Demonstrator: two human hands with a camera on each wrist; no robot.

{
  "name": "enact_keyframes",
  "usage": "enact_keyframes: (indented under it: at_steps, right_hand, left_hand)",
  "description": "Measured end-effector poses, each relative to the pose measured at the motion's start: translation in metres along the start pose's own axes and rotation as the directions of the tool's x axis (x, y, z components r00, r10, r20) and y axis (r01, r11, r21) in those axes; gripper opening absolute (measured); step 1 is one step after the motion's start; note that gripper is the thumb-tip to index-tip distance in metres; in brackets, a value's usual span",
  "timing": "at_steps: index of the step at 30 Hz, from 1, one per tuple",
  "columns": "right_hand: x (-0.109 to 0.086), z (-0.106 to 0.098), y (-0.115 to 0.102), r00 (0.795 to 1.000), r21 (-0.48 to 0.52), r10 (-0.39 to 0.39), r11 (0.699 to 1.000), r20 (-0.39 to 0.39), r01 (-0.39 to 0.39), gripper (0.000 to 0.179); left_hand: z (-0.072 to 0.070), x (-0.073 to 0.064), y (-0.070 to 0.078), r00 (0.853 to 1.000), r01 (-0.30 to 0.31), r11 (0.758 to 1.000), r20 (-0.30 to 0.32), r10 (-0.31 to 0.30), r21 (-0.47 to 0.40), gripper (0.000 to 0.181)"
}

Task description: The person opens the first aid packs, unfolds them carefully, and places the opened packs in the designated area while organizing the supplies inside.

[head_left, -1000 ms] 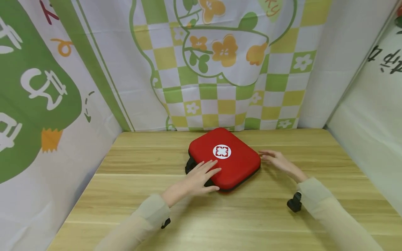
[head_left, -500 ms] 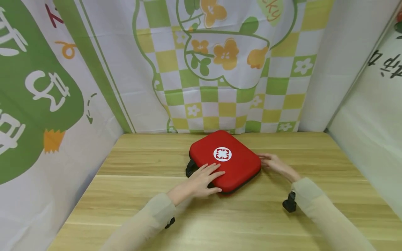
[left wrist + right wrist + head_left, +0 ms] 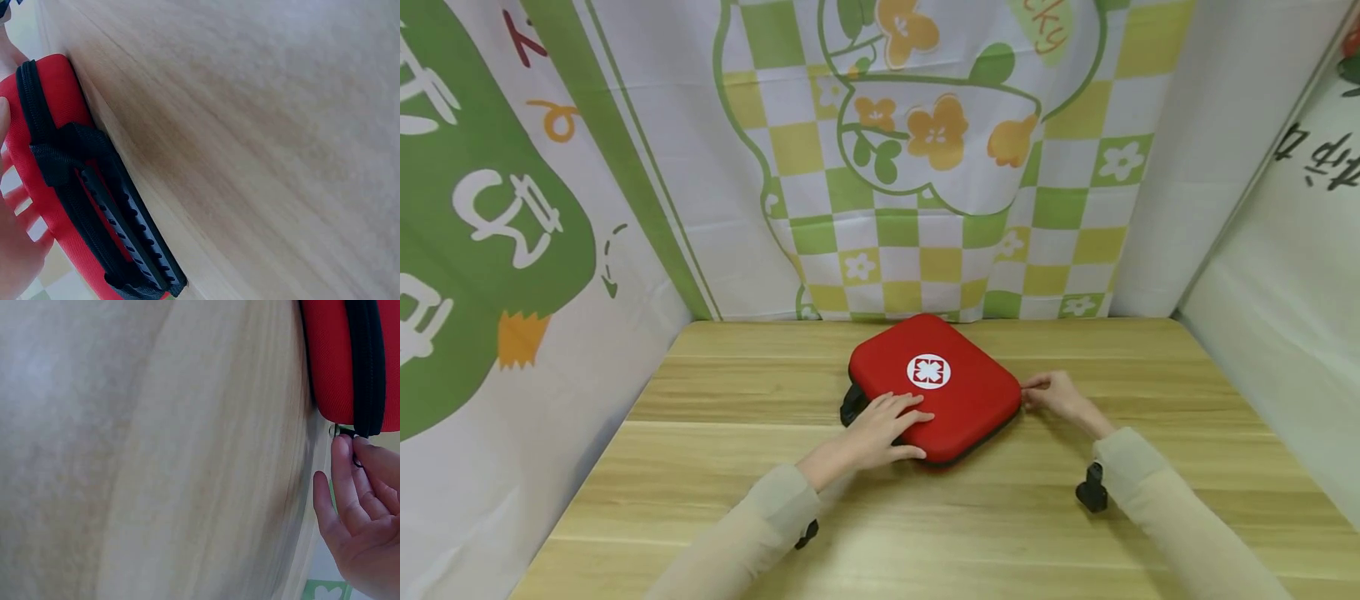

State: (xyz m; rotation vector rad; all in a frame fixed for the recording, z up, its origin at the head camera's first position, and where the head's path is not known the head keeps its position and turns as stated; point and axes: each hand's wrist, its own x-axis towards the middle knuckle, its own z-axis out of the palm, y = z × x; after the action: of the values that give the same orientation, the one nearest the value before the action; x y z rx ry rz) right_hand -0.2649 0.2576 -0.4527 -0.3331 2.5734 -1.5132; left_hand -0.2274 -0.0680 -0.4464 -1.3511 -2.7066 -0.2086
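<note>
A red first-aid case with a white round emblem lies turned at an angle on the wooden table. My left hand rests on its near left part, fingers spread out over the lid. The black carry handle shows below that hand in the left wrist view. At the case's right corner, my right hand pinches a zipper pull between thumb and fingers. Much of the pull is hidden by the fingertips. A black zipper band runs around the side of the case, closed where it shows.
The wooden table stretches out on both sides of the case and in front of it. Behind it hangs a checked, flowered cloth, close to the case's far corner. Printed cloths also line the left and right sides.
My right hand has come in against the case's right corner and its fingers have closed on the zipper pull. The left hand has shifted slightly right and stays on the lid.
</note>
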Motion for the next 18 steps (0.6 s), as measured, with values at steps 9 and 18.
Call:
enact_keyframes:
  at_steps: [9, 18]
  right_hand:
    - [-0.01, -0.004, -0.001, 0.997, 0.031, -0.03, 0.999, 0.067, 0.028, 0.019]
    - [-0.027, -0.002, -0.006, 0.985, 0.06, -0.038, 0.998, 0.168, 0.029, 0.015]
  left_hand:
    - [0.0, 0.003, 0.001, 1.0, 0.009, 0.999, 0.003, -0.009, 0.043, 0.053]
    - [0.0, 0.003, 0.006, 0.999, 0.041, 0.995, 0.017, -0.043, 0.086, 0.054]
